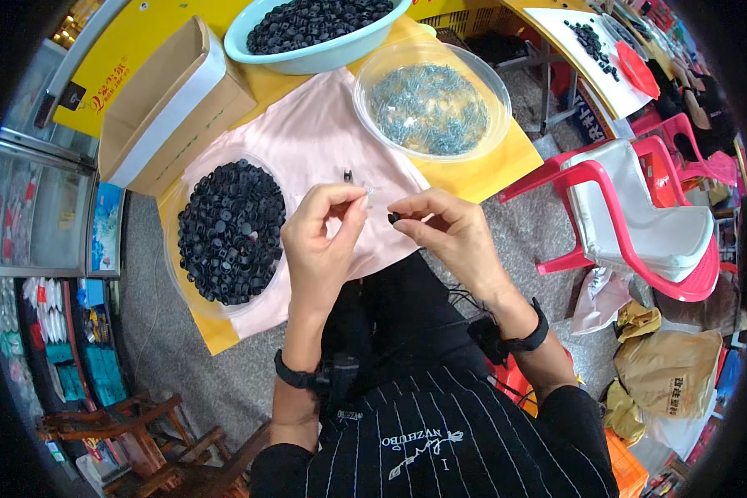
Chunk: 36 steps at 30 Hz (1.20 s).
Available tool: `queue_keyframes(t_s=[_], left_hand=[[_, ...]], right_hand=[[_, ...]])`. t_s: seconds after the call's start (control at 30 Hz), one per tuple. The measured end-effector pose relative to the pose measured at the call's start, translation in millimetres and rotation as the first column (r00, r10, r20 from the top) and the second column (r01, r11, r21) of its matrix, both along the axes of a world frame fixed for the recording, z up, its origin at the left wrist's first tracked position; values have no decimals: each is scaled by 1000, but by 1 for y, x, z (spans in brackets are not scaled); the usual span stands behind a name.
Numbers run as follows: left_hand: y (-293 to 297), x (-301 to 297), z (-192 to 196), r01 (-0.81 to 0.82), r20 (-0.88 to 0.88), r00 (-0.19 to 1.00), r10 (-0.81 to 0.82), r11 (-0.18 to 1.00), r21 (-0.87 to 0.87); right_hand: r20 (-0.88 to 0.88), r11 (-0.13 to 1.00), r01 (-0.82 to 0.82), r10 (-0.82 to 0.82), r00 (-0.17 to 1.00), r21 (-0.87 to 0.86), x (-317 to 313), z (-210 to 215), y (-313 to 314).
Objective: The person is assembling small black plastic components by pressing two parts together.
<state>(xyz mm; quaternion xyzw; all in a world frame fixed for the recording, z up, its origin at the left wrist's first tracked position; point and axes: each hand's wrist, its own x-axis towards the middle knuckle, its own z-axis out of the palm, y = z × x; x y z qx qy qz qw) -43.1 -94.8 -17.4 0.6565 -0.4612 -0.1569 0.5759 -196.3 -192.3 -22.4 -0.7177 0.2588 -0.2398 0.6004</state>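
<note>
Over the pink cloth (pixel 307 120), my left hand (pixel 325 232) is closed in a pinch on a tiny pale, shiny piece (pixel 369 190), too small to tell its exact kind. My right hand (pixel 456 236), close beside it, grips a small black plastic part (pixel 393 217) between thumb and forefinger. The two pieces are apart. Just beyond my left fingertips, another small black part (pixel 348 176) lies on the cloth. To the left stands a round clear tub (pixel 174 253) heaped with black plastic parts (pixel 228 228). Small silvery metal pieces (pixel 430 108) lie in a clear round tub (pixel 506 112) at the far right.
A light-blue basin (pixel 307 60) of black parts stands at the back, next to an open cardboard box (pixel 170 108). Right of the yellow table (pixel 220 332) is a pink chair (pixel 631 224). Behind it, a white board (pixel 556 37) carries more black parts. A wooden stool (pixel 133 440) is lower left.
</note>
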Motion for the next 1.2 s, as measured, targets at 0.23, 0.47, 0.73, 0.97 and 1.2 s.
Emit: queue_keyframes(t_s=[0.23, 0.47, 0.73, 0.97, 1.2], left_hand=[[40, -23, 6, -20, -411, 911, -26, 994, -108], [56, -39, 14, -87, -588, 808, -28, 982, -165], [56, -41, 0, -88, -449, 893, -28, 968, -236], [60, -38, 2, -78, -85, 994, 64, 983, -169], [67, -36, -7, 19, -462, 882, -93, 986, -163]], right_hand=[[259, 727, -157, -29, 966, 669, -7, -1, 17], [362, 445, -300, -60, 930, 844, -8, -10, 29], [378, 422, -325, -46, 924, 846, -6, -10, 41], [351, 493, -288, -38, 936, 821, -7, -8, 45], [274, 591, -198, -40, 961, 782, -5, -4, 50]])
